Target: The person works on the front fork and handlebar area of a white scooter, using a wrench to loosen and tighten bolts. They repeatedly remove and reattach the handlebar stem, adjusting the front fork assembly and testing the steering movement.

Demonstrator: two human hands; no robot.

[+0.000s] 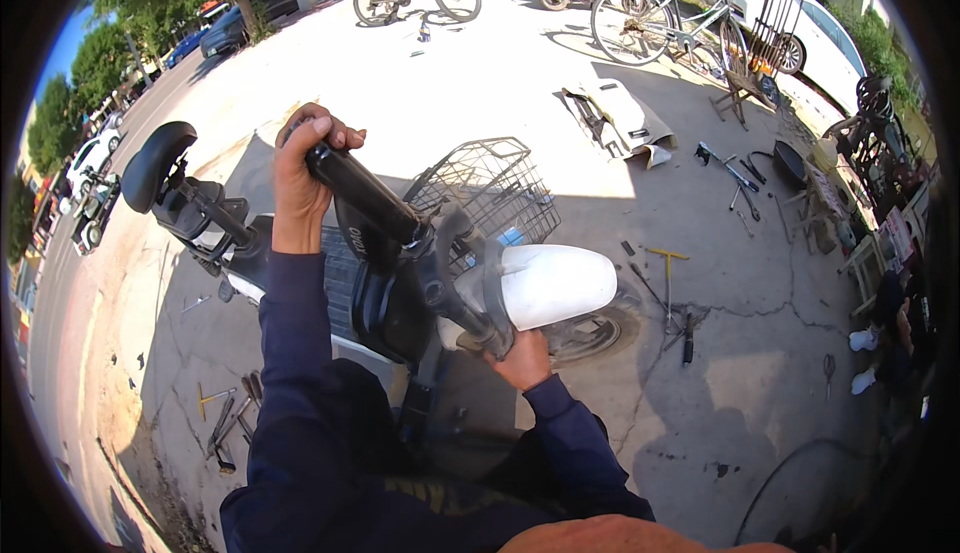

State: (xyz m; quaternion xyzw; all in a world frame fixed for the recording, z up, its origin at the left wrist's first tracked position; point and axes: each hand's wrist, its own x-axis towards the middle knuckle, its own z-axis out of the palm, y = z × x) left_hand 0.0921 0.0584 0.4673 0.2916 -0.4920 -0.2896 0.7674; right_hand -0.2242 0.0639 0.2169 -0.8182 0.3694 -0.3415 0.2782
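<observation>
An electric scooter stands in front of me, its black saddle (158, 165) to the left and its white front mudguard (560, 285) to the right. My left hand (308, 153) is closed round the upper end of a thick black tube (365, 195), which slants down to the fork (455, 298). Low beside the mudguard, my right hand (522, 361) is at the lower end of the fork; its fingers are mostly hidden behind the parts. A wire basket (490, 188) sits on the far side of the fork. Below the mudguard shows the front wheel (590, 335).
Several hand tools, among them a yellow T-handle wrench (668, 255), lie right of the wheel. More tools (232, 423) lie at the left. A pale body panel (625, 118) rests farther off. Bicycles (665, 28) stand at the back. A person's feet (862, 361) show at the right edge.
</observation>
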